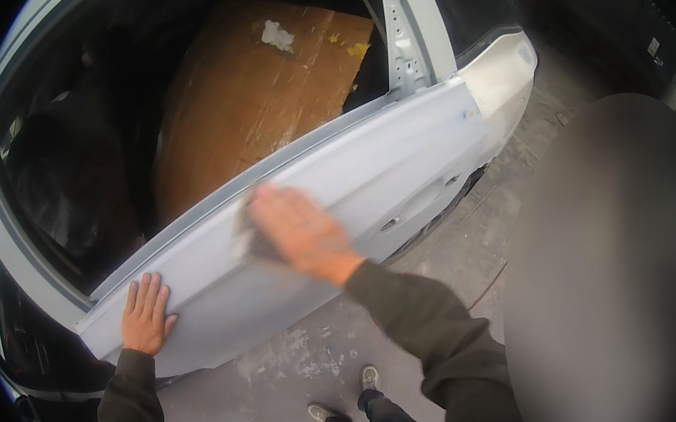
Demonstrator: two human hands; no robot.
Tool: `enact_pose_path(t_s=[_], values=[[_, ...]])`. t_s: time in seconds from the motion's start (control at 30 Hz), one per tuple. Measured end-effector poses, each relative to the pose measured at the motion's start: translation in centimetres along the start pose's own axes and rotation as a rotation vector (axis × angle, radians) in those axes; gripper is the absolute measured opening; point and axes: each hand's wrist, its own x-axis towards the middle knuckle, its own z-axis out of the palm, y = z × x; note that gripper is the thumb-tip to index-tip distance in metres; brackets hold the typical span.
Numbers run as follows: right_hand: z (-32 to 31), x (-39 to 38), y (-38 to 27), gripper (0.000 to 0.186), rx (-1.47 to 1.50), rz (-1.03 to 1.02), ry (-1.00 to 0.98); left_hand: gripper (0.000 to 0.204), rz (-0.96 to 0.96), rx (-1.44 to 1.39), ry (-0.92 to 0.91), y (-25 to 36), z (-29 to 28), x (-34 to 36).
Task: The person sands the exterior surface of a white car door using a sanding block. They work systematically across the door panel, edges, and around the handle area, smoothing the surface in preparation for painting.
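Observation:
A car door (409, 165) in pale grey, matte finish stretches diagonally from lower left to upper right. My right hand (299, 232) lies over a sanding pad (256, 245), dark with a whitish edge, and presses it against the door panel below the window opening. Hand and pad are smeared by motion, and the hand covers much of the pad. Flat on the door's lower left end rests my left hand (147, 314), fingers stretched out and holding nothing. Door handle openings (390, 223) show to the right of my right hand.
Through the window opening, a brown cardboard sheet (260, 87) shows inside the car, with a crumpled white scrap (277, 36) on it. A pale window frame (27, 265) curves round at left. My shoes (370, 377) stand on the grey, stained floor (286, 387). A blurred oval covers the right side.

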Motion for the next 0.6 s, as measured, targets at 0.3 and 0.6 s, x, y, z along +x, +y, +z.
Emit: enact_pose_path(t_s=[0.3,0.6], values=[[-11.9,-7.2,21.3,0.071,-0.511,0.425,0.129,0.086,-0.044,-0.138,0.009,4.5,-1.5,7.4],[0.3,-0.4,-4.3,0.070,-0.136,0.117,-0.177,0.078,-0.234,-0.129,0.249,9.4,-1.4,10.0]])
